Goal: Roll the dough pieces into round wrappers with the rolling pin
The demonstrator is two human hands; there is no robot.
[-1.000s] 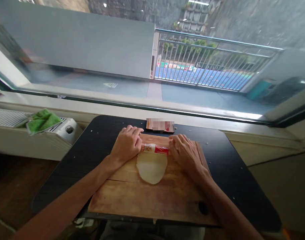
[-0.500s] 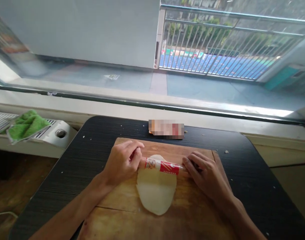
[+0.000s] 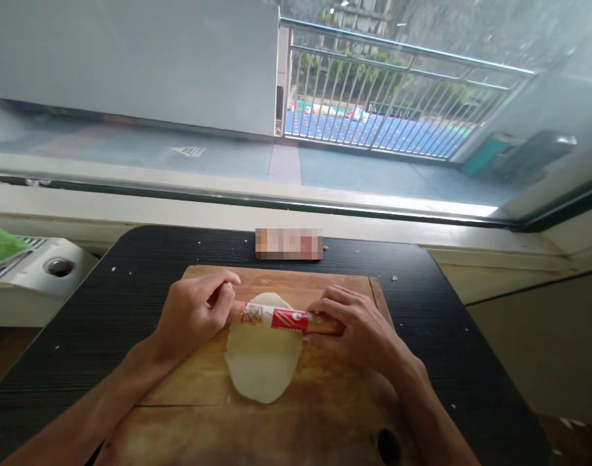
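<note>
A wooden rolling pin (image 3: 275, 317) with a red and white printed label lies across the upper part of a flat, pale dough sheet (image 3: 263, 366). My left hand (image 3: 195, 307) is closed round the pin's left end, its fingers curled. At the other end, my right hand (image 3: 358, 323) grips the pin with the fingers over the top and the thumb on the near side. The dough is roughly oval and rests on a wooden cutting board (image 3: 179, 430). Beneath the pin, a strip of dough is hidden.
Under the board is a black table (image 3: 451, 388) with small crumbs scattered on it. A blurred-out packet (image 3: 288, 244) lies beyond the board, near the windowsill (image 3: 203, 217). To the left, a green cloth (image 3: 2, 244) drapes over a white radiator (image 3: 63, 259).
The view has turned right, so everything appears shifted left. My right hand has changed its grip, with its fingers now spread further along the pin and its thumb lower.
</note>
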